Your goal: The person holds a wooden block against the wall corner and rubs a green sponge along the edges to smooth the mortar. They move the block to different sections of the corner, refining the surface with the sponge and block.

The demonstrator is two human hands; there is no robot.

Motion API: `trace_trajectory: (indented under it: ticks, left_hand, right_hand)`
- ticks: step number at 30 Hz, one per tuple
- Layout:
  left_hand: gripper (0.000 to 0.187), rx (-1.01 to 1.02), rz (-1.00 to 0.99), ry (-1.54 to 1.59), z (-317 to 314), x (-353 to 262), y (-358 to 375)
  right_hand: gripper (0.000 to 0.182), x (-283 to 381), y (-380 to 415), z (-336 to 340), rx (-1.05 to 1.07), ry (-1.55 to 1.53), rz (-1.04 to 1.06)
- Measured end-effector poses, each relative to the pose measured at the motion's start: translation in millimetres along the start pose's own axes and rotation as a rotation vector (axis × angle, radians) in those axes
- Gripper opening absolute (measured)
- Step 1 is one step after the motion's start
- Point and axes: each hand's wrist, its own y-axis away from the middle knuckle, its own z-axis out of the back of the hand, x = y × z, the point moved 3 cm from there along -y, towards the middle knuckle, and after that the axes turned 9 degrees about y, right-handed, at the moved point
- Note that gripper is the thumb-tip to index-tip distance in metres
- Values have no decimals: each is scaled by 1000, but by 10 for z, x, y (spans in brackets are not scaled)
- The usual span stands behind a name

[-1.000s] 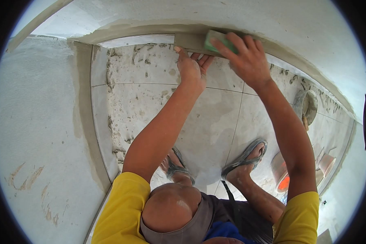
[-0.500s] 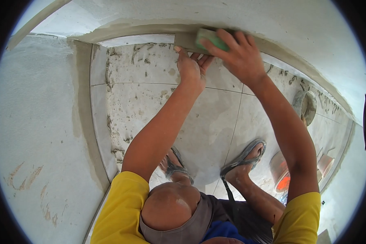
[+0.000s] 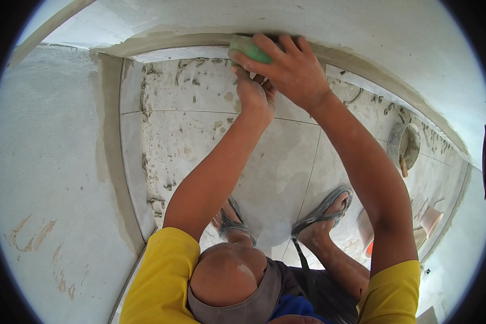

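My right hand (image 3: 294,73) is closed round a green sponge (image 3: 243,48), its fingers on the upper side. The sponge is pressed against the foot of the wall, over a grey-brown flat strip that it mostly hides. My left hand (image 3: 255,94) is just below, its thumb and fingertips gripping the strip's lower edge near the left end. Beside the strip runs a pale skirting tile (image 3: 181,53) along the wall base, with a grey mortar band (image 3: 167,41) above it.
Mortar crumbs dot the floor tiles (image 3: 189,140). A round bucket (image 3: 404,144) with a wooden-looking handle stands at right, near other containers (image 3: 431,220). Walls rise at left (image 3: 48,162) and ahead. My sandalled feet (image 3: 325,213) are below.
My right hand has slid the green sponge leftward along the strip, over its left end. My left hand stays nearly in place. More of the bucket's handle shows.
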Motion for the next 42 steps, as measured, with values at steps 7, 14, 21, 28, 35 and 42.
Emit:
trace_trajectory:
  ticks: [7, 14, 21, 28, 35, 42]
  left_hand:
    - [68, -21, 83, 65, -55, -35, 45]
    - [66, 35, 24, 57, 37, 2, -42]
    - [59, 7, 88, 93, -63, -48, 42]
    - [62, -4, 104, 68, -93, -97, 45]
    - [70, -131, 93, -162, -244, -159, 71]
    - [63, -161, 135, -301, -213, -168, -87]
  right_hand:
    - [69, -658, 976, 182, 179, 127, -54]
    - [70, 27, -52, 41, -22, -38, 37]
    - [76, -571, 762, 222, 228, 154, -60]
    - [95, -896, 1770, 1102, 745, -512, -388]
    - [108, -836, 2181, 863, 945, -1210, -743]
    - [101, -711, 1700, 193, 893, -1672, -704]
